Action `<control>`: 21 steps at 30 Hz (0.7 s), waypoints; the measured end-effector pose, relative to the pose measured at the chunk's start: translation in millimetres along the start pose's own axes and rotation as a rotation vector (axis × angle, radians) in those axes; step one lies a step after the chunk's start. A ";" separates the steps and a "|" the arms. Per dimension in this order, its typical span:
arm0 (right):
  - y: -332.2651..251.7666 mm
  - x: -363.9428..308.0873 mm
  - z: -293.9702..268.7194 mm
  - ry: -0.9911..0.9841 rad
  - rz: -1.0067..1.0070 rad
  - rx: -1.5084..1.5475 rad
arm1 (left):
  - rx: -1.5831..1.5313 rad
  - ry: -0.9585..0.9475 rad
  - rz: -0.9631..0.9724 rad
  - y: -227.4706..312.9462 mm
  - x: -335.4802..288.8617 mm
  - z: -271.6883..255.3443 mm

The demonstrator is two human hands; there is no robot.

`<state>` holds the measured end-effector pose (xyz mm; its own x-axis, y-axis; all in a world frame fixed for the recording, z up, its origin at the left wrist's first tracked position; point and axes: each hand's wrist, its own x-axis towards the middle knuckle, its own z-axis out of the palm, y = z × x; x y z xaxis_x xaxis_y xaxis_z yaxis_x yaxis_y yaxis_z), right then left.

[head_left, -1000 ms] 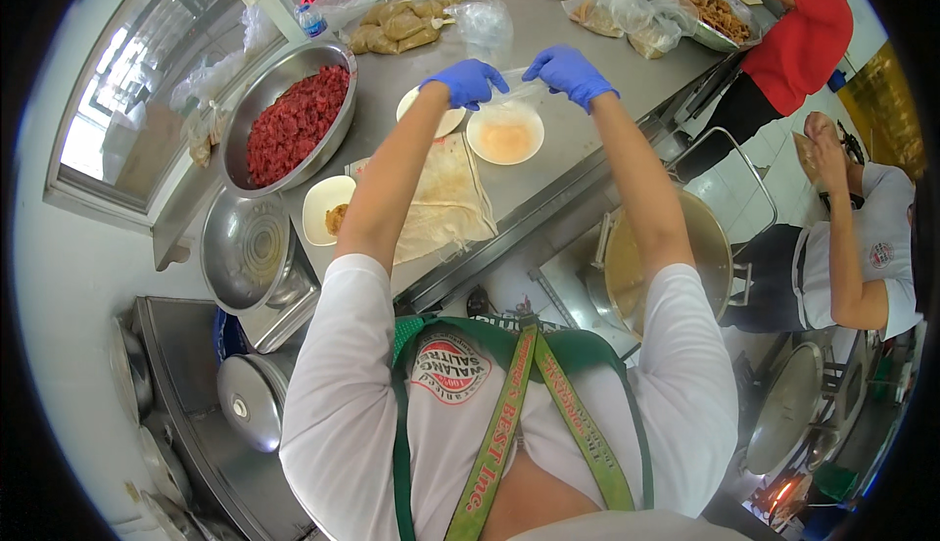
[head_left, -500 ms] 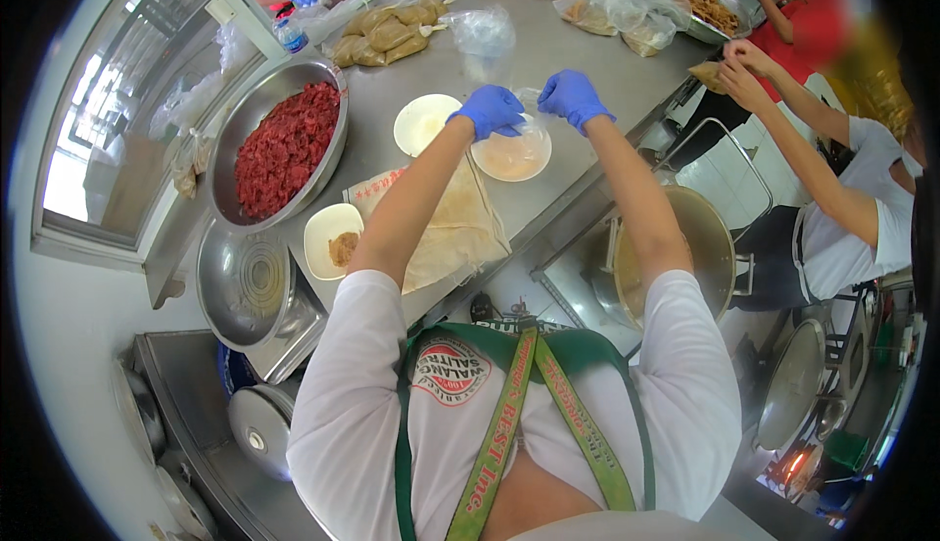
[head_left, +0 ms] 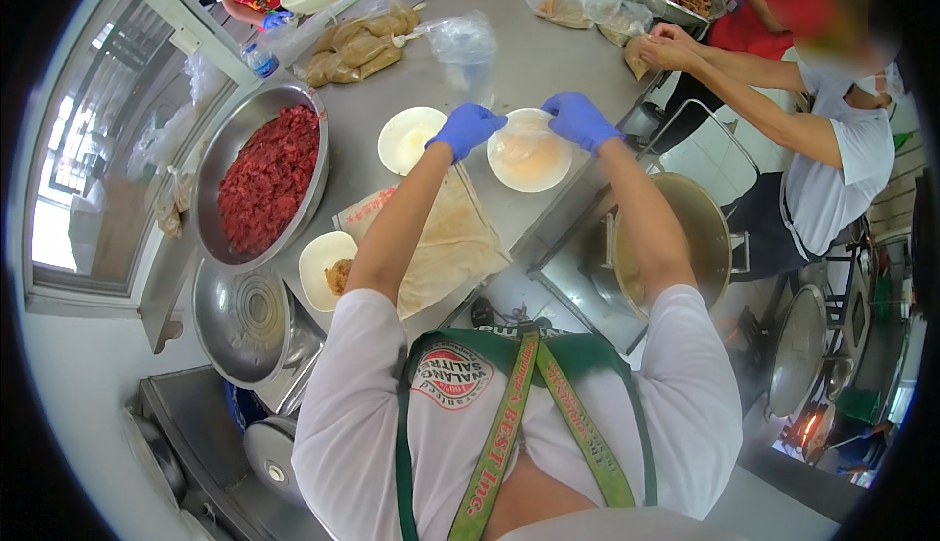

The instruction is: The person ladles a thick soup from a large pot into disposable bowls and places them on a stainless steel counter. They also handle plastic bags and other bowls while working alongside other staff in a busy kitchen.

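Observation:
Both my hands wear blue gloves and are closed in a pinch above the steel table [head_left: 548, 47]. My left hand [head_left: 468, 132] is at the left rim of a white bowl [head_left: 530, 185], and my right hand [head_left: 584, 122] is at its right rim. Between them a thin clear plastic bag [head_left: 529, 136] is spread over the bowl, its edges at my fingertips. Peach-coloured contents show through it. A second white bowl [head_left: 397, 140] with pale contents stands left of my left hand. Below that lies a stained, folded cloth sack [head_left: 446, 237].
On the left stand a steel basin of red raw meat [head_left: 269, 179] and a squarish white bowl [head_left: 318, 262] with brown paste. Filled bags [head_left: 362, 47] and clear bags [head_left: 462, 42] lie farther back. A large pot [head_left: 676, 237] stands at right, near a co-worker [head_left: 822, 140] holding a small packet.
My hands have moved a little apart, and the bag between them has come down flatter over the bowl. A pale bowl now shows near the person at far left. The right co-worker's packet is lower.

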<state>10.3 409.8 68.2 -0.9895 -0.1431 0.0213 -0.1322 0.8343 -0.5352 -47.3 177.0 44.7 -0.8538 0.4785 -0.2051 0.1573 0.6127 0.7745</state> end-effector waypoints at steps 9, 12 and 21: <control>25.0 -10.6 -3.1 0.130 0.043 0.327 | -0.853 0.455 0.176 -33.7 -36.9 66.8; 22.5 0.5 2.3 0.084 0.143 0.433 | -1.064 0.675 0.468 -23.8 -40.1 8.0; 38.5 22.5 46.4 0.086 0.279 0.472 | -1.614 0.697 0.129 -32.6 -27.5 -190.9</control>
<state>-14.3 414.0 8.9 -0.9870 0.1094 -0.1175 0.1569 0.5020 -0.8505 -123.7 23.7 139.4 -0.9782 -0.1276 -0.1639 -0.0005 -0.7875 0.6164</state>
